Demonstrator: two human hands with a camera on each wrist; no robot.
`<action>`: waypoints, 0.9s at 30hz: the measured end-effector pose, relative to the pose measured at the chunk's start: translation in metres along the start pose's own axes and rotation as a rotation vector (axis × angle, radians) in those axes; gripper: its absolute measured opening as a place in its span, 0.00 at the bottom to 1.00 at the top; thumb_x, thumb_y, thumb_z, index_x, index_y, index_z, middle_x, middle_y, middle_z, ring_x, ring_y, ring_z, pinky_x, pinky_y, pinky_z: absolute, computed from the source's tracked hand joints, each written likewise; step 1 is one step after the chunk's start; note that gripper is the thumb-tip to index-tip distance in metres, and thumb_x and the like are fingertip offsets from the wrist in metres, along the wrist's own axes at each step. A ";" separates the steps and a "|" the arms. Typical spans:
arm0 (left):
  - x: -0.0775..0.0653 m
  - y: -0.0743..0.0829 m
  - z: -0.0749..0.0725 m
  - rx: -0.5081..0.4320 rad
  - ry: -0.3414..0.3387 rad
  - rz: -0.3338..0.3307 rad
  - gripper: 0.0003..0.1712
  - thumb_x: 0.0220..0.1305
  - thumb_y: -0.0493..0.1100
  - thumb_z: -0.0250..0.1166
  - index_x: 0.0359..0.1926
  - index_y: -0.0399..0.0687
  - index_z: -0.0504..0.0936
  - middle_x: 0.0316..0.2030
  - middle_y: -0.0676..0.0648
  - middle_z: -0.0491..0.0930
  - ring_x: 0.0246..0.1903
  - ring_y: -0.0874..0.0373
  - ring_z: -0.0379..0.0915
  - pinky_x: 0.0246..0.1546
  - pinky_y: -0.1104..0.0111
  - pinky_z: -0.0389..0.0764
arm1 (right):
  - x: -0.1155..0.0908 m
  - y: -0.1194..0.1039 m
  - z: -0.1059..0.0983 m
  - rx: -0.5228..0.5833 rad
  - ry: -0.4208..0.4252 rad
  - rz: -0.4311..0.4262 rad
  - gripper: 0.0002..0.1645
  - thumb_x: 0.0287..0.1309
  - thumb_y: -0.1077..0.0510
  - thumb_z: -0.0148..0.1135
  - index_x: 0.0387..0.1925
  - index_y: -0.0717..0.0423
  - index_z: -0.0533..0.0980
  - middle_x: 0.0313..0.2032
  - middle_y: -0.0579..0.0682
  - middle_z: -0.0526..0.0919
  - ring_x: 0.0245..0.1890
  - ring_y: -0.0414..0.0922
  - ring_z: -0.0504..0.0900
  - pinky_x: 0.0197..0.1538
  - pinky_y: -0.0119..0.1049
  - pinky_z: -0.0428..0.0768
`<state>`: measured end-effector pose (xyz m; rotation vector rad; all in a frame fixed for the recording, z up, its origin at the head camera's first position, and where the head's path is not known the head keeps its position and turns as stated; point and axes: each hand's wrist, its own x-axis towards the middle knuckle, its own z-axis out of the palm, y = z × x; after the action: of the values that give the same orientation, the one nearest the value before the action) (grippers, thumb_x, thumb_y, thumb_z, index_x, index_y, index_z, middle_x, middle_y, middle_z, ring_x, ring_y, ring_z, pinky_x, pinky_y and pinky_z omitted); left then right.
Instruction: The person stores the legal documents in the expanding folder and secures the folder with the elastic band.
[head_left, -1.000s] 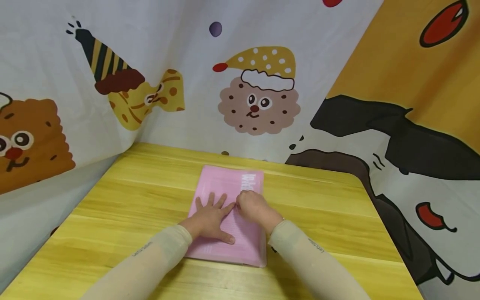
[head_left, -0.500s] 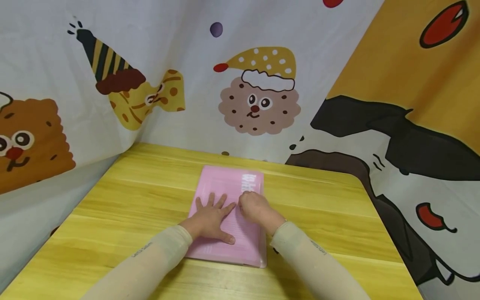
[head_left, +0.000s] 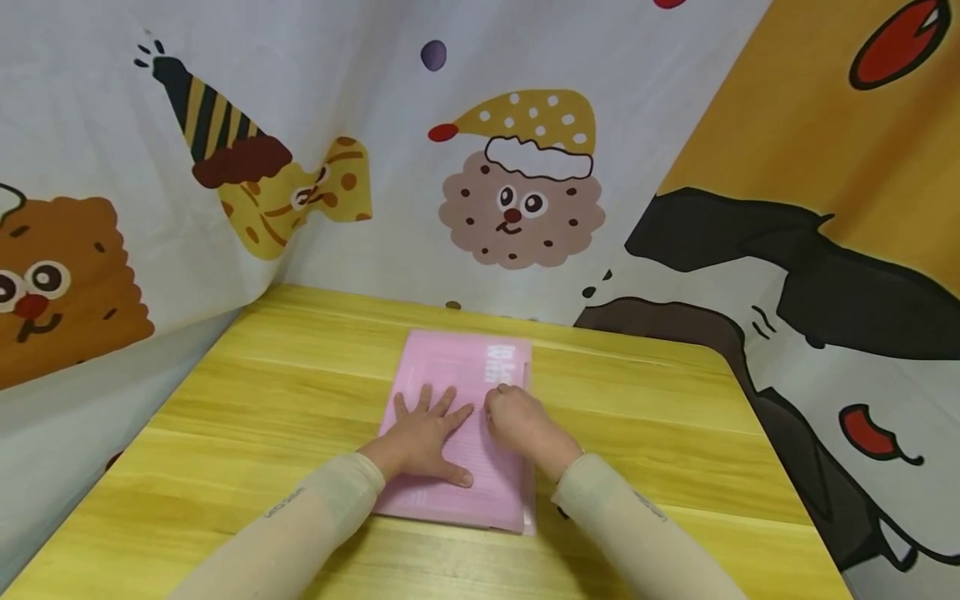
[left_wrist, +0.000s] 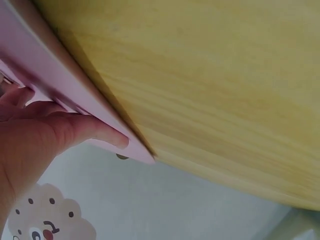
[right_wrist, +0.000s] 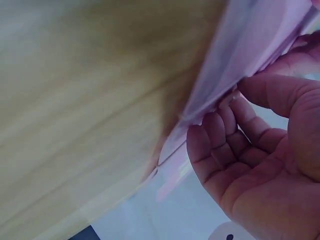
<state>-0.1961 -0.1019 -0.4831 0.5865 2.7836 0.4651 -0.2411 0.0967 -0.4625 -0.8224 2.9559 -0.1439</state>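
Note:
A pink, flat, book-like item (head_left: pixel 442 354) with white lettering and a glossy surface lies on the wooden table. My left hand (head_left: pixel 420 437) rests on its left half, palm down, fingers spread and straight. On the right half is my right hand (head_left: pixel 521 421), its fingers curled and its thumb pressed to the index finger at the item's surface. In the right wrist view, the thumb (right_wrist: pixel 270 92) and fingertips meet at the pink layer, pinching it; a small pale bit shows between them. A paler strip (head_left: pixel 529 500) shows along the item's right edge.
The yellow wood-grain table (head_left: pixel 637 408) extends to both sides of the pink item. Behind and beside it hangs a cloth (head_left: pixel 375 75) printed with cartoon figures, meeting the table's far edge. A small dark mark (head_left: pixel 562 512) lies by the right sleeve.
My right hand has moved slightly to the right along the pink item's surface. The paler strip at the right edge shows more. My left hand has stayed in place.

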 end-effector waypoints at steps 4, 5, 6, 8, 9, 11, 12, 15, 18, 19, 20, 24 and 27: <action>-0.001 0.001 0.000 0.001 0.011 0.002 0.69 0.48 0.79 0.75 0.85 0.60 0.60 0.86 0.37 0.47 0.82 0.23 0.36 0.72 0.18 0.36 | -0.005 0.006 0.002 0.023 0.005 0.008 0.08 0.64 0.62 0.70 0.45 0.57 0.85 0.41 0.53 0.86 0.44 0.52 0.85 0.53 0.47 0.87; -0.001 0.002 0.000 -0.001 0.014 0.004 0.69 0.48 0.79 0.75 0.85 0.60 0.60 0.86 0.37 0.47 0.82 0.23 0.36 0.72 0.18 0.36 | -0.006 0.007 0.003 0.031 0.006 0.011 0.09 0.64 0.61 0.70 0.45 0.57 0.85 0.41 0.52 0.85 0.44 0.51 0.85 0.53 0.46 0.87; -0.002 0.002 0.001 -0.003 0.015 0.007 0.69 0.48 0.79 0.75 0.85 0.60 0.60 0.86 0.37 0.47 0.82 0.23 0.36 0.72 0.18 0.36 | -0.008 0.009 0.003 0.039 0.003 0.011 0.10 0.64 0.61 0.70 0.46 0.57 0.84 0.40 0.51 0.85 0.43 0.50 0.84 0.52 0.46 0.87; -0.002 0.004 0.002 -0.006 0.018 0.012 0.69 0.48 0.80 0.75 0.85 0.60 0.60 0.86 0.38 0.47 0.82 0.23 0.36 0.72 0.18 0.36 | -0.010 0.013 0.005 0.058 0.004 0.008 0.10 0.63 0.62 0.70 0.46 0.57 0.84 0.39 0.51 0.84 0.41 0.49 0.83 0.50 0.45 0.87; -0.002 0.004 0.002 -0.009 0.020 0.014 0.69 0.48 0.79 0.75 0.85 0.60 0.60 0.86 0.38 0.47 0.82 0.24 0.36 0.72 0.18 0.36 | -0.011 0.015 0.005 0.072 0.008 0.005 0.10 0.62 0.61 0.70 0.46 0.57 0.84 0.38 0.50 0.83 0.41 0.49 0.82 0.50 0.46 0.87; -0.002 0.005 0.003 -0.011 0.026 0.018 0.68 0.47 0.80 0.75 0.85 0.60 0.60 0.86 0.38 0.47 0.82 0.24 0.37 0.72 0.18 0.36 | -0.012 0.018 0.006 0.109 0.021 -0.002 0.10 0.63 0.61 0.70 0.46 0.57 0.84 0.39 0.50 0.83 0.40 0.48 0.82 0.50 0.46 0.87; -0.002 0.006 0.003 -0.010 0.029 0.020 0.68 0.47 0.80 0.75 0.84 0.60 0.61 0.86 0.38 0.47 0.82 0.24 0.37 0.72 0.19 0.36 | -0.013 0.020 0.006 0.137 0.025 -0.005 0.10 0.63 0.62 0.69 0.47 0.57 0.84 0.39 0.51 0.83 0.40 0.48 0.82 0.50 0.46 0.87; -0.001 0.008 0.003 -0.007 0.034 0.024 0.68 0.47 0.80 0.75 0.84 0.61 0.61 0.86 0.39 0.48 0.82 0.24 0.37 0.73 0.19 0.36 | -0.016 0.026 0.008 0.231 0.038 -0.013 0.11 0.64 0.62 0.69 0.48 0.58 0.84 0.41 0.51 0.83 0.41 0.47 0.82 0.52 0.47 0.86; -0.001 0.011 0.004 -0.007 0.030 0.027 0.68 0.47 0.80 0.76 0.84 0.60 0.62 0.86 0.38 0.48 0.82 0.24 0.37 0.72 0.19 0.36 | -0.019 0.033 0.009 0.325 0.034 -0.017 0.15 0.63 0.65 0.68 0.52 0.59 0.84 0.44 0.53 0.84 0.43 0.46 0.82 0.54 0.47 0.86; 0.000 0.012 0.004 -0.009 0.026 0.028 0.68 0.47 0.80 0.76 0.84 0.60 0.62 0.86 0.38 0.48 0.82 0.24 0.37 0.72 0.18 0.36 | -0.021 0.035 0.009 0.353 0.035 -0.017 0.16 0.63 0.66 0.68 0.53 0.60 0.84 0.45 0.53 0.84 0.43 0.46 0.82 0.54 0.46 0.86; 0.000 0.013 0.004 -0.008 0.021 0.027 0.68 0.47 0.80 0.75 0.84 0.60 0.61 0.86 0.38 0.47 0.82 0.24 0.37 0.72 0.18 0.36 | -0.023 0.036 0.010 0.386 0.038 -0.010 0.18 0.62 0.67 0.67 0.54 0.60 0.83 0.47 0.54 0.85 0.44 0.46 0.82 0.53 0.46 0.86; -0.001 0.017 0.006 -0.024 0.001 0.023 0.68 0.47 0.78 0.76 0.84 0.59 0.61 0.86 0.38 0.47 0.82 0.23 0.36 0.72 0.18 0.35 | -0.034 0.043 0.010 0.541 0.070 0.065 0.23 0.62 0.68 0.66 0.59 0.61 0.81 0.55 0.58 0.84 0.45 0.47 0.84 0.48 0.40 0.85; -0.002 0.018 0.006 -0.032 -0.013 0.016 0.68 0.47 0.78 0.77 0.85 0.59 0.61 0.86 0.38 0.46 0.82 0.23 0.35 0.72 0.19 0.34 | -0.046 0.050 0.008 0.655 0.083 0.146 0.24 0.63 0.67 0.64 0.61 0.60 0.81 0.58 0.59 0.85 0.43 0.46 0.83 0.41 0.35 0.83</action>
<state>-0.1860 -0.0857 -0.4815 0.6028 2.7560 0.5061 -0.2264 0.1629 -0.4737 -0.5082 2.7256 -1.0797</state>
